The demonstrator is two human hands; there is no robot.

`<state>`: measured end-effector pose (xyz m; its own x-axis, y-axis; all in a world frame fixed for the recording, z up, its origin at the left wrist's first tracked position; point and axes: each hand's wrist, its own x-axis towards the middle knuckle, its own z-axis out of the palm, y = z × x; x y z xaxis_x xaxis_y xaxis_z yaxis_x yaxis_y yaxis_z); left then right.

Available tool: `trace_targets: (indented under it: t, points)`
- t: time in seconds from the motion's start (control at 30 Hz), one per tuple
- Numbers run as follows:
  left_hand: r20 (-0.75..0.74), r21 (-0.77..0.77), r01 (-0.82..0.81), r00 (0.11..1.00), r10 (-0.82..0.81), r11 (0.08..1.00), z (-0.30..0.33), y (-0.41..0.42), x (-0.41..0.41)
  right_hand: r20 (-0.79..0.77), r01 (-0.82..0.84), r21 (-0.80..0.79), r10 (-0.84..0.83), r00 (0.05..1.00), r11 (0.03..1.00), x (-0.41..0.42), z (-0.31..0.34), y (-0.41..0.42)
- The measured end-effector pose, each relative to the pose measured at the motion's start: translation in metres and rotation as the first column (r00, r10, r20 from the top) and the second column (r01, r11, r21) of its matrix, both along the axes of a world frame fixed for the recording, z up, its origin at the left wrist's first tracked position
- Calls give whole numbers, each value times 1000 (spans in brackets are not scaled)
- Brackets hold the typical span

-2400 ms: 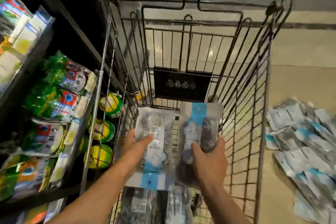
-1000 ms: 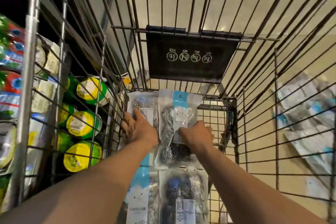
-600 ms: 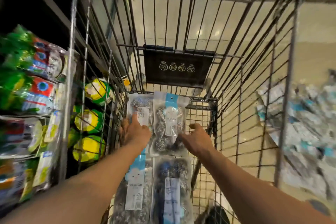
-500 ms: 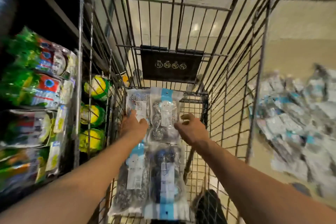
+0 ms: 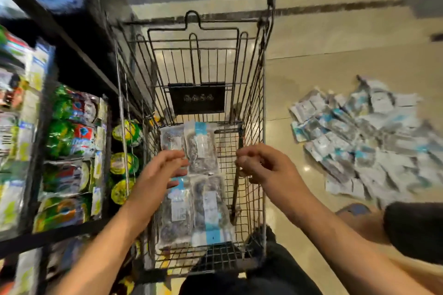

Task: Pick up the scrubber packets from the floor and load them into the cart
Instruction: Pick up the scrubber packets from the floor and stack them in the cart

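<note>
**Scrubber packets being laid lengthwise in cart**

Scrubber packets [image 5: 194, 184] are being shown lying flat on the wire floor of the cart [image 5: 263, 108], four of them set two by two along its left half. Their long axes are being kept in line with the cart's length, running from the near end toward the black sign [image 5: 196, 98] on the far panel. The blue band is being pointed toward the sign on the far right packet and toward the near end on the near right one.

Nothing is being gripped. The left hand [image 5: 160, 172] is being held with fingers straight and relaxed, over the seam between the far and near packets; whether it is touching them cannot be told. The right hand [image 5: 261, 165] is being held empty, fingers loosely curled, over bare wire just right of the packets.

A heap of further packets [image 5: 364, 136] is being left on the tiled floor [image 5: 311, 67], well apart to the cart's right. Stocked shelves [image 5: 64, 151] are being seen on the left.
</note>
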<state>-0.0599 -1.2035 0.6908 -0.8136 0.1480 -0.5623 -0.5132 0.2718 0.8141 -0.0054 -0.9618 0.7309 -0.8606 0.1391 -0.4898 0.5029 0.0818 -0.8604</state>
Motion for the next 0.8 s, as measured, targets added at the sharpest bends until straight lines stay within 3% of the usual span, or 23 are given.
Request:
trace_targets:
  t: [0.17,0.4,0.63,0.8]
  points:
    - [-39,69,66,997,-63,995,32,41,15,-34,194,65,-193,981,979,72,34,43]
    - [-133,92,383,920,-370,919,60,138,18,-29,567,88,-567,823,819,156,54,102]
    - [-138,28,497,861,-489,867,64,223,49,-13,715,68,-716,698,696,214,55,163]
    - [-94,-30,520,849,-520,854,57,278,83,13,741,26,-741,671,671,243,45,219]
